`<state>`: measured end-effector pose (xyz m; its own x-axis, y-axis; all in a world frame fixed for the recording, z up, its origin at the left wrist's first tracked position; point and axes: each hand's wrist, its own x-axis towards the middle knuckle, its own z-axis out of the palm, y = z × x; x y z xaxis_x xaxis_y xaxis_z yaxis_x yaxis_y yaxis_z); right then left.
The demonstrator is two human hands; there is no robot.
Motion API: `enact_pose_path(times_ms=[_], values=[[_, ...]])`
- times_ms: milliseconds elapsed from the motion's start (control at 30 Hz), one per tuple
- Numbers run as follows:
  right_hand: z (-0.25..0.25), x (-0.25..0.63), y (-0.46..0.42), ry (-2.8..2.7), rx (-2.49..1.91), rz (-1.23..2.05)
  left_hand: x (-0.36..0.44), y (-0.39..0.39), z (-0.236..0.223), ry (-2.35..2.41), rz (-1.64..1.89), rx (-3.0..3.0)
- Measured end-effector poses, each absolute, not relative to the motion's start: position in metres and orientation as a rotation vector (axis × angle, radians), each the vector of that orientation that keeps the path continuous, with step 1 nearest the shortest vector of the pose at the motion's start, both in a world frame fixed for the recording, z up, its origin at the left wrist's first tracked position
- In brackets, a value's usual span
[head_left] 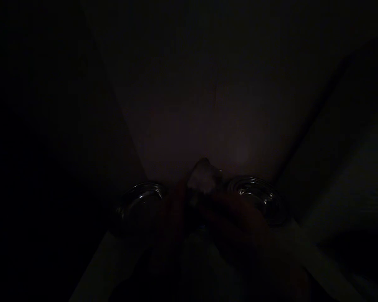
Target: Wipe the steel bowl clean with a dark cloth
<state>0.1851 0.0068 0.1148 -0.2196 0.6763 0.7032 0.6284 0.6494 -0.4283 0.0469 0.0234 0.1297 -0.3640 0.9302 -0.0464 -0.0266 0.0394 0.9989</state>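
The view is very dark. At its middle is a pale, rounded thing (203,178) with a dark upper edge; its kind cannot be made out. My left hand (171,212) is a dim shape against its left side. From the lower right, my right hand (239,214) reaches in, its fingers bent toward the lower part of the same thing. Both hands look closed around it, though shadow hides most of the fingers. A shiny round metal dish (141,197) lies beside my left hand, and another shiny round dish (255,193) is behind my right hand.
Beyond the dishes rises a faintly lit flat surface (189,130), with dark slanting edges at left and right. A pale strip (97,260) runs along the lower left, and a greyish surface (349,184) shows at the right.
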Motion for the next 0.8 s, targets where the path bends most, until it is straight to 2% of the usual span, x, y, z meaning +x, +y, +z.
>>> enact_pose_path(times_ms=[100,267,633,800], values=[[0.119,0.194,0.009,-1.89,-1.067,0.06,0.05,0.019,0.126,1.523,1.447,0.994],[0.121,0.21,0.014,-1.942,-1.005,-0.306,0.054,0.012,0.126,1.545,1.403,0.977],[0.124,0.182,0.002,-1.872,-1.03,0.063,0.05,0.014,0.127,1.494,1.423,1.022],[0.121,0.203,0.012,-1.816,-1.115,-0.017,0.052,0.012,0.118,1.467,1.503,1.065]])
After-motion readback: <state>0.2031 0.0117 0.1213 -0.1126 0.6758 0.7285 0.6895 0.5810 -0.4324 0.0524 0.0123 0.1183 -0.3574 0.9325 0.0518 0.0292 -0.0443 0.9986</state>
